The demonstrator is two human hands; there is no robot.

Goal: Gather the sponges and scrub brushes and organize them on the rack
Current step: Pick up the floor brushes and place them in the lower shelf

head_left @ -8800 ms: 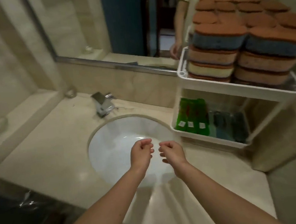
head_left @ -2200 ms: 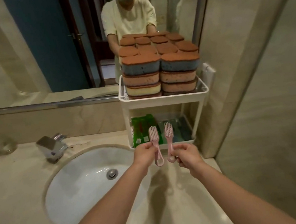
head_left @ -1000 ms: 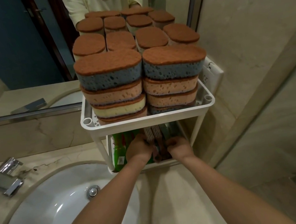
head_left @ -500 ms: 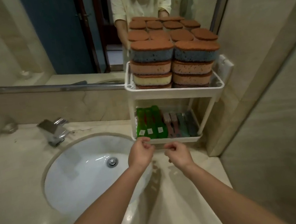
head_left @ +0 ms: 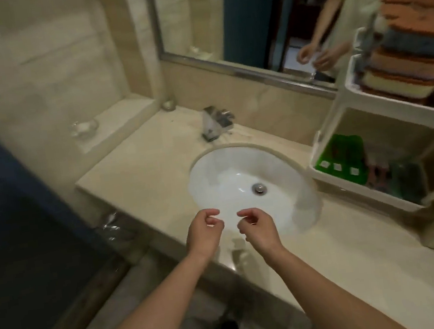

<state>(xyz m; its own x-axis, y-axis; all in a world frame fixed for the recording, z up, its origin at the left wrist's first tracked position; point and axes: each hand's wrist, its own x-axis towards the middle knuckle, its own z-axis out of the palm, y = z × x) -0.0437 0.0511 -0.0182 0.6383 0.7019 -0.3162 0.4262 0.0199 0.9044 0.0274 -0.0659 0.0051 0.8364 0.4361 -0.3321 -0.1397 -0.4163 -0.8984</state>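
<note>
1. This is a bathroom, likely in a home or hotel.
2. A white oval sink (head_left: 226,179) with a metal drain (head_left: 259,188) sits sunk in a beige stone counter (head_left: 142,174).
3. A chrome faucet (head_left: 216,123) stands behind the sink.
4. A wide mirror (head_left: 246,17) hangs above, between beige tiled walls (head_left: 45,62).
5. A white rack (head_left: 325,133) on the counter's right end holds stacked sponges (head_left: 411,36).

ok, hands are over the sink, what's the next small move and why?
Probably look around for leftovers: left hand and right hand hold nothing, the counter shows no loose sponge or brush, and the rack holds sponges above, brushes below.
</note>
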